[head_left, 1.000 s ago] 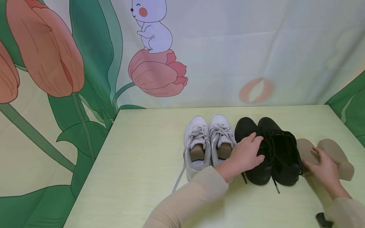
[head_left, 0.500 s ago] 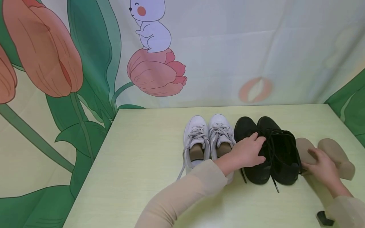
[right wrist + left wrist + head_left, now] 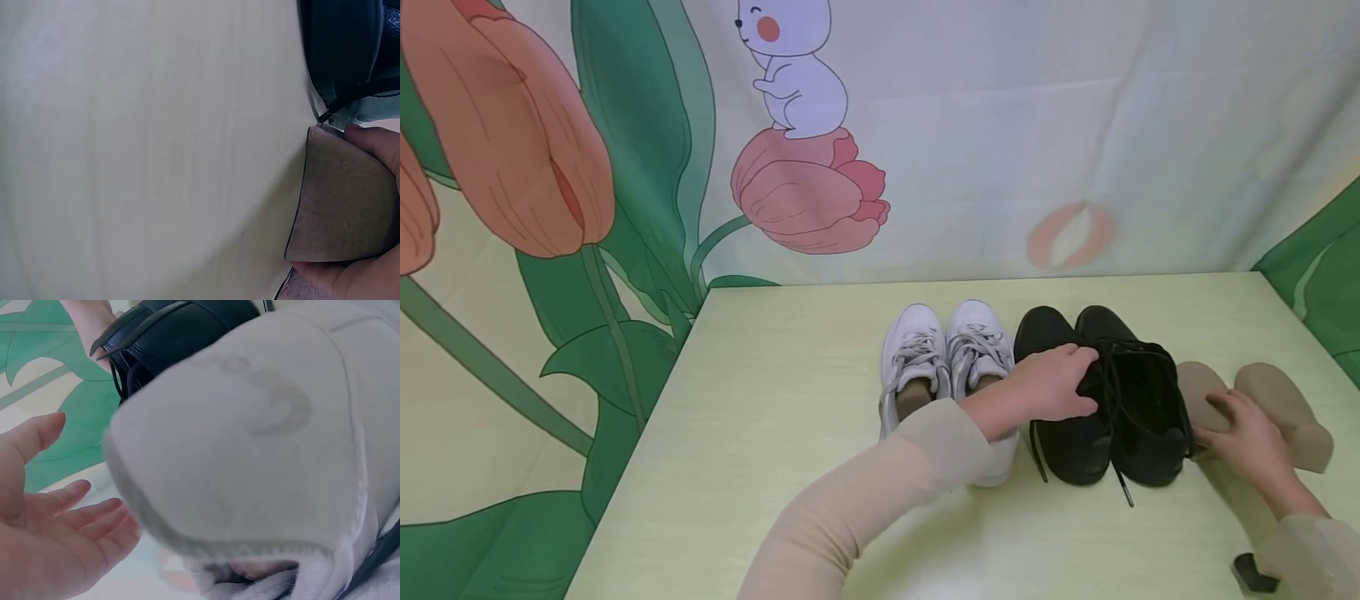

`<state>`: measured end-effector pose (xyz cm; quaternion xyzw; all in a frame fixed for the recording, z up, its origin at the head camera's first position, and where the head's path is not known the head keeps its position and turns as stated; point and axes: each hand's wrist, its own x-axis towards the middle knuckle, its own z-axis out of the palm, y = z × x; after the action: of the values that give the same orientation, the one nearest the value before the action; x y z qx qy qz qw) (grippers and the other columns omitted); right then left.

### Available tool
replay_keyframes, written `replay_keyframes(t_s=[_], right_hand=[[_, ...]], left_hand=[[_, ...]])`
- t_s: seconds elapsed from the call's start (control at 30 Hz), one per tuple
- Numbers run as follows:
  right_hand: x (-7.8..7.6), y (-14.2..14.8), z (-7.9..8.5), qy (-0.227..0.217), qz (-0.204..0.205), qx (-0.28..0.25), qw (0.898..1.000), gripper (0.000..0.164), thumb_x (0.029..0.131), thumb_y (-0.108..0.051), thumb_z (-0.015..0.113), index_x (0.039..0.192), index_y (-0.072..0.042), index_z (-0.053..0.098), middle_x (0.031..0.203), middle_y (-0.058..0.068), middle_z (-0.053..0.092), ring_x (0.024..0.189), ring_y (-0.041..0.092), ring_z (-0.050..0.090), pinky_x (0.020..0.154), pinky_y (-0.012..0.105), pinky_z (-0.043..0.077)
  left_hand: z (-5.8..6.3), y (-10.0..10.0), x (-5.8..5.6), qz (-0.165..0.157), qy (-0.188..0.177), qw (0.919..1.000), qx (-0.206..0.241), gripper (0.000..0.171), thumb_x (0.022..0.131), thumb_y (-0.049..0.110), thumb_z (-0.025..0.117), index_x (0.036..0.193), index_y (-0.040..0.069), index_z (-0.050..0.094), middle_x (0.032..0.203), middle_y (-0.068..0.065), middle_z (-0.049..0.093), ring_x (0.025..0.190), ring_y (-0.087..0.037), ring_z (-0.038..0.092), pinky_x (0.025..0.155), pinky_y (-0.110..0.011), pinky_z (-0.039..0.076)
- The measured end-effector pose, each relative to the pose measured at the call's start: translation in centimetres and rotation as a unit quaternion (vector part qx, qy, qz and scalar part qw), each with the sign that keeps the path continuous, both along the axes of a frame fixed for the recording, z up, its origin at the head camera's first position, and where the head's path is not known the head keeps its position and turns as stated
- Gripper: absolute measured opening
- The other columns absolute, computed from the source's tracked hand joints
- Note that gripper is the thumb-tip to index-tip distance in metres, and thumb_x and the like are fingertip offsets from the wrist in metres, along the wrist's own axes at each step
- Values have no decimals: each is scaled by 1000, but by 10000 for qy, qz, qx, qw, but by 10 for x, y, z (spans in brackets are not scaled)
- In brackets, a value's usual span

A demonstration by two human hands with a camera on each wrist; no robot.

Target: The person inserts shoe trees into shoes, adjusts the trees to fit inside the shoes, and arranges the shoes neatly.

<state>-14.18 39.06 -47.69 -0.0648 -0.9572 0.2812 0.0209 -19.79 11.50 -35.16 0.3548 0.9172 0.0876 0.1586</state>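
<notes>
My left hand (image 3: 1054, 385) hovers at the left black lace-up shoe (image 3: 1078, 454), its fingers apart and lightly bent; in the left wrist view nothing lies between them. The other black shoe (image 3: 1150, 417) stands right beside it, laces trailing. My right hand (image 3: 1253, 437) holds the heel of a beige suede shoe (image 3: 350, 194), thumb on one side and fingers on the other. That shoe's front (image 3: 1198, 387) and its mate (image 3: 1273, 396) lie right of the black pair. A white sneaker (image 3: 237, 444) fills much of the left wrist view, close to my left fingers.
The white sneakers (image 3: 913, 350) stand left of the black pair, toes toward the back edge, partly hidden by my left sleeve (image 3: 887, 483). A small black object (image 3: 1255, 575) is at my right sleeve. Behind the pale table (image 3: 760, 400) hangs a printed cloth (image 3: 970, 150).
My left hand shifts slightly up and away from the viewer, and its sleeve covers more of the white sneakers. My right hand's fingers have drawn in a little at the beige shoe.
</notes>
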Motion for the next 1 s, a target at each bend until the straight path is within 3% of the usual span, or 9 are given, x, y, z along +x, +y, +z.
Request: replay_keyframes(t_s=[0.13,0.4,0.77,1.0], right_hand=[[-1,1,-1,9,-6,29,10000,64,84,-33,57,123,13,37,129,38,27,118,53,24,90,61,23],[-1,1,-2,35,-21,118,9999,61,83,-31,59,122,12,38,129,38,27,118,53,25,89,61,24],[-2,2,-1,-94,-55,199,9997,63,83,-32,59,124,11,36,131,37,24,117,53,26,87,62,25],[-2,1,-1,-94,-58,221,9997,63,83,-32,59,124,10,36,131,37,25,116,53,26,87,62,25]], left_hand=[[-1,0,-5,36,-211,9998,54,61,84,40,54,137,22,30,137,9,36,120,-4,41,93,-18,37],[-2,4,-13,74,-282,9996,-38,59,84,40,55,136,22,32,135,11,40,120,-4,42,93,-18,36],[-11,6,-22,-76,77,9987,-504,57,85,42,52,136,24,32,135,9,40,121,-6,41,95,-20,36],[-15,12,-26,-227,117,9970,-730,58,84,45,52,136,27,31,136,10,38,120,-5,41,94,-20,37]])
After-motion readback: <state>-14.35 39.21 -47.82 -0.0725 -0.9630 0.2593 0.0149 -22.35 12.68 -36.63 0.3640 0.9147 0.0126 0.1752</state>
